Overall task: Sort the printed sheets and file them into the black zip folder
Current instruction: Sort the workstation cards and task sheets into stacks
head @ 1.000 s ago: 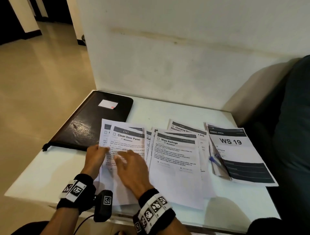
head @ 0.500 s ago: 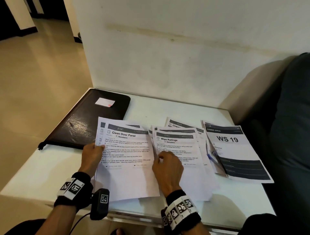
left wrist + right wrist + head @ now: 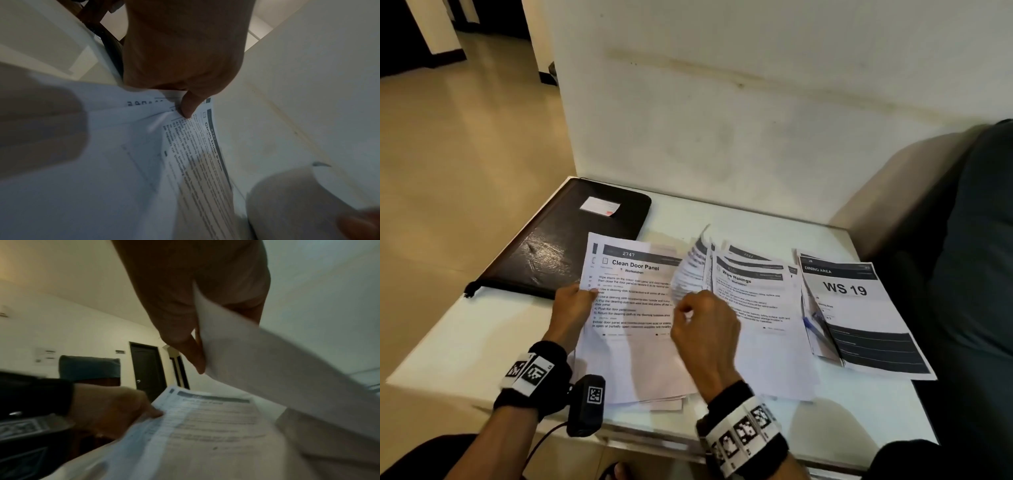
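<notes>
The right hand [image 3: 703,329] pinches a lifted, curling sheet [image 3: 690,274] by its edge. The left hand [image 3: 573,308] grips the left edge of the "Clean Door Panel" pile [image 3: 633,308], thumb on top. Further right lie the "Wipe Railings" pile [image 3: 753,308] and the "WS 19" sheets [image 3: 859,308]. Sorting looks midway; the black zip folder [image 3: 558,246], closed, lies just beyond the left hand, nothing filed yet.
</notes>
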